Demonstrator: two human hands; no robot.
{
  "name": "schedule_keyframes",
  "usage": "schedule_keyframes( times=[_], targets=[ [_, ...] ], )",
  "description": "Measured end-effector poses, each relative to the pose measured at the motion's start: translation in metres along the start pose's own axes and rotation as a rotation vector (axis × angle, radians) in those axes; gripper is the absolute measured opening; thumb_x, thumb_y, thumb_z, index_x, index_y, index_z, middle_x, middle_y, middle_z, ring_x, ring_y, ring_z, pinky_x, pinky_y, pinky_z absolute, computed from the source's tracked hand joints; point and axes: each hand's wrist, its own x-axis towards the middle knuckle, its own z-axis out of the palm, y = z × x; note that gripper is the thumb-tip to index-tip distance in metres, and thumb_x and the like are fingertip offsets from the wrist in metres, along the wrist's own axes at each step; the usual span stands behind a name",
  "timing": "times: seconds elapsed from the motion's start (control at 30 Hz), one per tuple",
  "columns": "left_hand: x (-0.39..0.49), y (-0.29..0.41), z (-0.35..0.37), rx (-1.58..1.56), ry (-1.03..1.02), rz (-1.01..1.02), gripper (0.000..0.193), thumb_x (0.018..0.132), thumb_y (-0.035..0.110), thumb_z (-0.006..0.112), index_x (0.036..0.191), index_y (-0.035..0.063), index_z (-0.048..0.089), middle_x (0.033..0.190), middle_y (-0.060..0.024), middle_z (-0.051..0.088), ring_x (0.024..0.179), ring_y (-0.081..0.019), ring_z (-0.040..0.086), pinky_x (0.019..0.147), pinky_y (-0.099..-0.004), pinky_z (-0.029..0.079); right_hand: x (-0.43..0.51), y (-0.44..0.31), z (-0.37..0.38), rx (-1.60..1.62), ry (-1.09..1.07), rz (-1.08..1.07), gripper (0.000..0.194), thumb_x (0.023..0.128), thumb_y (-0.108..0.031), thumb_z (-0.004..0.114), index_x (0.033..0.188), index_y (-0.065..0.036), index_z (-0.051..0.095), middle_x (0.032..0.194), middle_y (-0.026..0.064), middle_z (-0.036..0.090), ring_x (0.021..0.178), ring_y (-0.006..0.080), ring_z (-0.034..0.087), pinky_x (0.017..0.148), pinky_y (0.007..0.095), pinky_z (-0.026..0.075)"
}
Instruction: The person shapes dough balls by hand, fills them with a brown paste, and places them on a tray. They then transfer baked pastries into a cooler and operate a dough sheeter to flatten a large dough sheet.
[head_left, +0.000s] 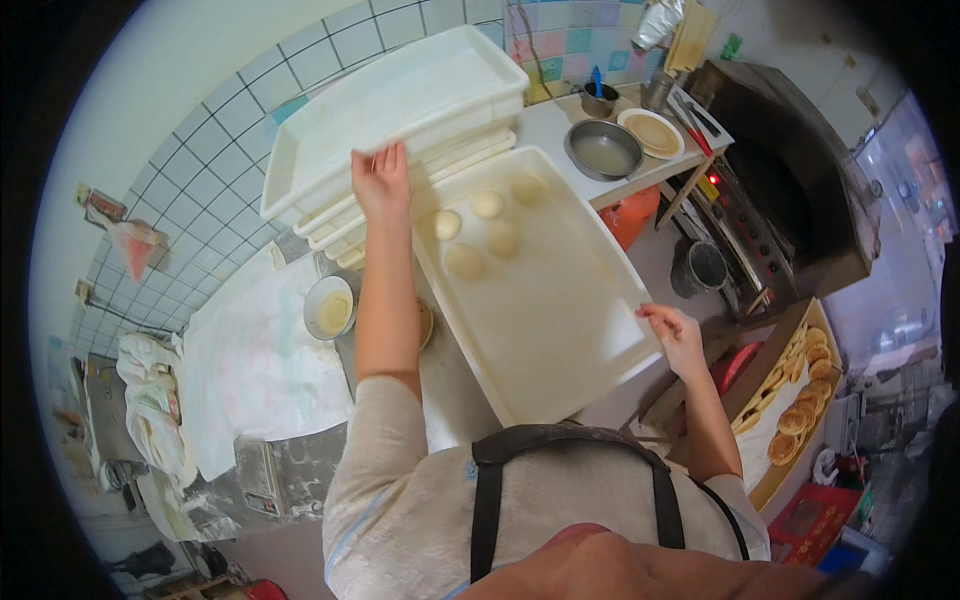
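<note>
Before me a white plastic tray lies tilted in view, with several round dough balls grouped at its far left end. My right hand pinches the tray's right rim near its close corner between thumb and fingers. A stack of white plastic trays rises at the back left. My left hand is over the front wall of the top tray in that stack, its fingers bent; whether it grips the rim cannot be made out. Below my left forearm stands a bowl with something pale yellow in it.
A white cloth and a digital scale occupy the left worktop. At the back right are a round metal pan, a plate and an oven. A box of baked flatbreads sits at my right.
</note>
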Motion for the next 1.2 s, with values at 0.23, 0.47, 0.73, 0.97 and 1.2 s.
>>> schedule_keyframes(
  times=[0.23,0.47,0.73,0.97,1.2],
  targets=[
    [-0.163,0.045,-0.041,0.070,-0.069,-0.283,0.034,0.084,0.024,0.042,0.107,-0.0003,0.047,0.115,-0.0131,0.050,0.107,-0.0255,0.046,0.093,-0.0412,0.035,-0.013,-0.042,0.020,0.202,0.430,-0.261,0.062,0.087,-0.035,0.046,0.135,-0.006,0.020,0.137,0.0098,0.021,0.126,0.0244,0.024,0.102,0.0361,0.022],
    [-0.205,0.049,-0.091,0.252,-0.329,-0.771,0.038,0.084,0.030,0.037,0.102,-0.0015,0.049,0.110,-0.0152,0.055,0.102,-0.0236,0.049,0.092,-0.0361,0.035,-0.064,-0.011,0.055,0.193,0.547,-0.083,0.073,0.087,-0.039,0.045,0.138,-0.005,0.006,0.142,0.0165,0.011,0.130,0.0278,0.016,0.105,0.0354,0.013],
    [-0.136,0.034,-0.125,0.578,-0.222,-0.526,0.019,0.088,0.021,0.045,0.091,0.0031,0.051,0.084,-0.0060,0.058,0.073,-0.0154,0.057,0.064,-0.0272,0.048,-0.064,0.007,0.097,-0.242,0.410,0.224,0.069,0.083,-0.042,0.050,0.137,-0.010,0.020,0.140,0.0228,0.016,0.128,0.0412,0.015,0.104,0.0417,0.016],
    [-0.174,0.013,-0.105,1.075,-0.114,-0.558,0.030,0.088,0.030,0.048,0.099,0.0022,0.051,0.080,-0.0061,0.057,0.066,-0.0168,0.055,0.054,-0.0270,0.047,-0.131,-0.005,0.074,-0.044,0.459,-0.082,0.050,0.081,-0.027,0.056,0.126,-0.010,0.040,0.115,0.0184,0.051,0.107,0.0307,0.048,0.087,0.0350,0.039],
    [-0.351,-0.048,-0.034,2.030,-1.137,0.709,0.053,0.082,0.033,0.054,0.124,0.0044,0.041,0.120,-0.0176,0.048,0.111,-0.0345,0.043,0.096,-0.0432,0.030,-0.365,0.045,-0.018,-0.046,-0.017,0.207,0.013,0.078,-0.012,0.055,0.089,-0.006,0.059,0.088,0.0120,0.061,0.081,0.0263,0.059,0.070,0.0356,0.045]
  ],
)
